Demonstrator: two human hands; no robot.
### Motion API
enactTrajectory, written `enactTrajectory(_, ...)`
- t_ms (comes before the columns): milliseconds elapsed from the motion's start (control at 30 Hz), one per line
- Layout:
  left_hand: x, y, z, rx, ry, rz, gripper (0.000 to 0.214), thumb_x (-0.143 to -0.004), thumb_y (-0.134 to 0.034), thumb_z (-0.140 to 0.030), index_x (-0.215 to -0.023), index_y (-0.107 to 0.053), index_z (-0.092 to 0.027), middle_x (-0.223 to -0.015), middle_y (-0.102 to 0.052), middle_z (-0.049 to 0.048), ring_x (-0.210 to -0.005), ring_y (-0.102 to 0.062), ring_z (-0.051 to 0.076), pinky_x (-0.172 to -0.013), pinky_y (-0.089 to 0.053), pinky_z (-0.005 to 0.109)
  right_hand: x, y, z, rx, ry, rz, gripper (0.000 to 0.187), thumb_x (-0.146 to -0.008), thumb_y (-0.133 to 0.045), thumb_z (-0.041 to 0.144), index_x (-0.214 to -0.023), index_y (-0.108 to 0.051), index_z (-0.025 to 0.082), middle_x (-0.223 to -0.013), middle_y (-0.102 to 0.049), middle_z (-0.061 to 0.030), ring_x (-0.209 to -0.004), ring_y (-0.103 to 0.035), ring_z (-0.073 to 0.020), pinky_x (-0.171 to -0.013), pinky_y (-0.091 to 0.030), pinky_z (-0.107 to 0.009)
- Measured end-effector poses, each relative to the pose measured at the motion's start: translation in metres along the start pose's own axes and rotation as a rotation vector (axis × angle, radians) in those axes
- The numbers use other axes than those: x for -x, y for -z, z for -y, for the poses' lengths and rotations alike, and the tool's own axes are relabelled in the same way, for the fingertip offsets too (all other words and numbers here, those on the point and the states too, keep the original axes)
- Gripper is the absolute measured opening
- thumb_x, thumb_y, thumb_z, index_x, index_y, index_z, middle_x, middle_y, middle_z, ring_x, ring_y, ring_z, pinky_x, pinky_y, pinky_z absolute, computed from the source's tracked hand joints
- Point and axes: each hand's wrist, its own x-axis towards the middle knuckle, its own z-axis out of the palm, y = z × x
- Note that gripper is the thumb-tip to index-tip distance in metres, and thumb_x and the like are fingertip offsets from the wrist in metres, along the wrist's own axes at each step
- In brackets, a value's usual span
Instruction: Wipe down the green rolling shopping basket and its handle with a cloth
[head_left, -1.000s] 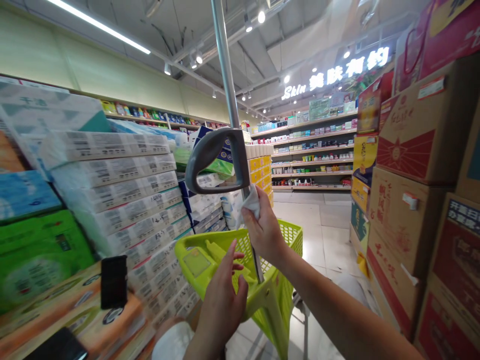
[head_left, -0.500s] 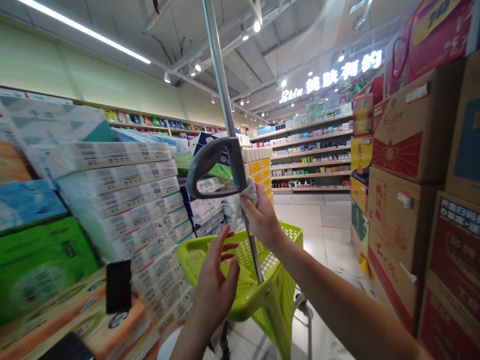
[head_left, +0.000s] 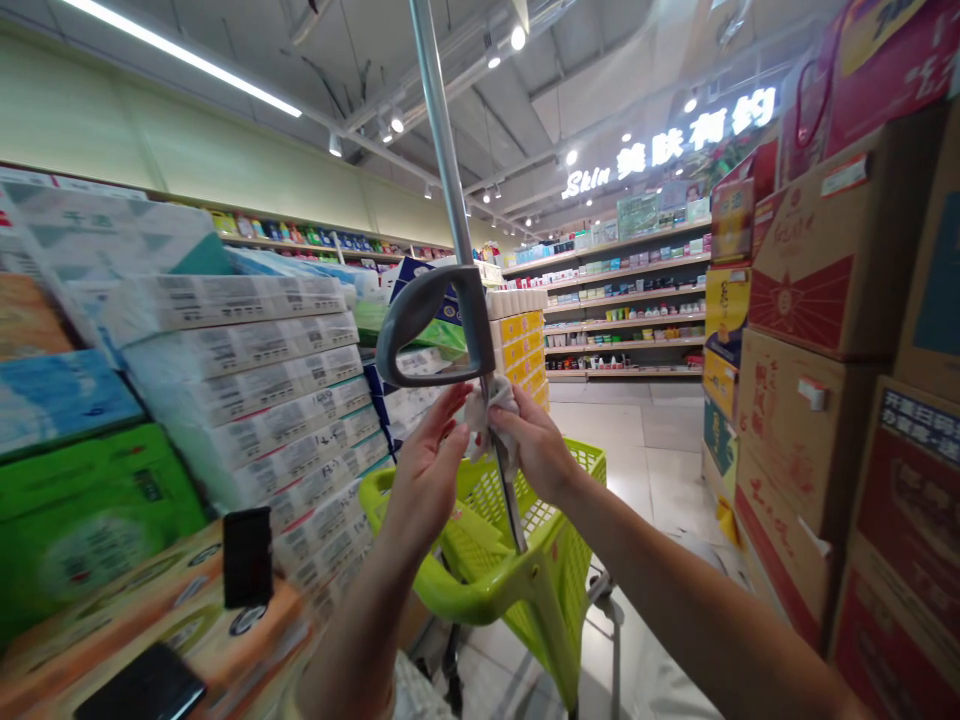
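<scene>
A metal pole (head_left: 445, 130) with a grey loop handle (head_left: 480, 320) rises out of a lime-green shopping basket cart (head_left: 480, 590). Just below the handle, my right hand (head_left: 544, 445) is closed on a crumpled white cloth (head_left: 504, 398), pressing it around the pole. My left hand (head_left: 427, 470) is on the pole's other side, fingers stretched and parted from the thumb. Its fingertips reach the edge of the cloth; whether they pinch it I cannot tell. The cart's mesh basket lies below both hands.
Stacked white tissue packs (head_left: 285, 370) stand at left, with a black phone (head_left: 247, 557) and another dark flat device (head_left: 142, 685) on orange packs (head_left: 225, 640). Cardboard cartons (head_left: 817, 270) are piled at right. Shelves (head_left: 630, 290) of products line the back beyond the tiled floor (head_left: 637, 450).
My left hand has moved up and right to the cloth at the pole. My right hand has shifted slightly down, and the cloth now spreads more around the pole.
</scene>
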Motion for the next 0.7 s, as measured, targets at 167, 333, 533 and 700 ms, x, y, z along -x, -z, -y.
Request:
enactTrajectory(167, -0.019, -0.006, -0.002, 0.115, 0.033, -0.005, 0.044, -0.077, -0.062, -0.034, -0.118, -0.064, -0.018, -0.126, -0.064, 0.0073, -0.124, -0.053, 0.025, -0.11, -0.035, 0.042, -0.001, 0.007, 0.001, -0.107, -0.166, 0.083, 0.03, -0.067, -0.064, 0.03, -0.095, -0.056, 0.023, -0.066, -0.059, 0.0062, -0.053, -0.054, -0.0107, -0.048, -0.042, -0.021)
enactTrajectory(333, -0.019, -0.011, 0.004, 0.175, 0.115, 0.122, 0.046, -0.076, -0.064, -0.035, -0.118, -0.064, -0.016, -0.116, -0.069, 0.0089, -0.117, -0.058, 0.026, -0.105, -0.039, 0.041, 0.034, 0.028, -0.028, -0.105, -0.349, 0.076, 0.029, -0.064, -0.061, 0.027, -0.092, -0.06, 0.02, -0.065, -0.059, 0.0059, -0.05, -0.052, -0.0093, -0.049, -0.044, -0.021)
enactTrajectory(533, -0.016, -0.019, 0.013, 0.213, 0.219, 0.191, 0.04, -0.079, -0.063, -0.039, -0.111, -0.067, -0.015, -0.089, -0.073, 0.0064, -0.084, -0.065, 0.019, -0.086, -0.048, 0.034, 0.032, 0.021, -0.021, -0.115, -0.311, 0.032, 0.025, -0.061, -0.063, 0.024, -0.086, -0.059, 0.02, -0.061, -0.055, 0.0068, -0.051, -0.049, -0.0085, -0.05, -0.041, -0.021)
enactTrajectory(700, -0.008, -0.019, 0.02, 0.261, 0.233, 0.183, 0.04, -0.078, -0.064, -0.038, -0.111, -0.066, -0.016, -0.092, -0.073, 0.0061, -0.083, -0.065, 0.017, -0.083, -0.049, 0.031, 0.042, 0.024, -0.029, -0.152, -0.316, 0.005, 0.033, -0.062, -0.063, 0.024, -0.095, -0.061, 0.021, -0.066, -0.057, 0.0066, -0.054, -0.05, -0.0089, -0.053, -0.043, -0.021)
